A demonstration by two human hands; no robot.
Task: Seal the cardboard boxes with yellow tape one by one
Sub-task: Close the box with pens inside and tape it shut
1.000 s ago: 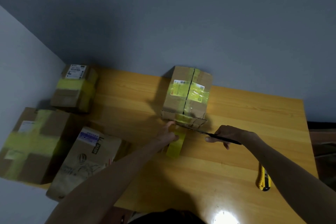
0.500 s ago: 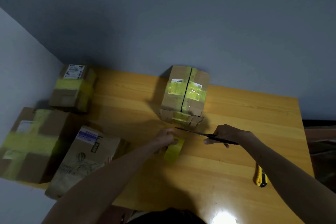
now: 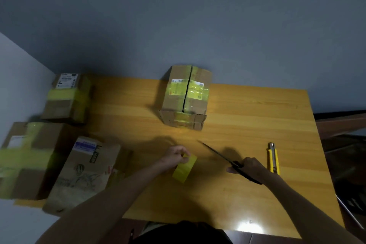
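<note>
Box (image 3: 186,97): on bench (image 3: 257,117), apart, beyond both grips.
Left grip (image 3: 174,155): pinches tape (image 3: 185,168).
Right grip (image 3: 248,167): clasps scissors (image 3: 215,152), right of tape.

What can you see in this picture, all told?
Table: one, orange-yellow wood, under everything.
Centre box: one, brown with yellow tape, far middle.
Corner box: one, brown, yellow-taped, far left.
Big box: one, brown, yellow-taped, left edge.
Printed box: one, brown, near left.
Tape roll: one, yellow, in left hand.
Scissors: one pair, dark, in right hand.
Utility knife: one, yellow, right of scissors.
Hands: two, bare, over the table's near half.
</note>
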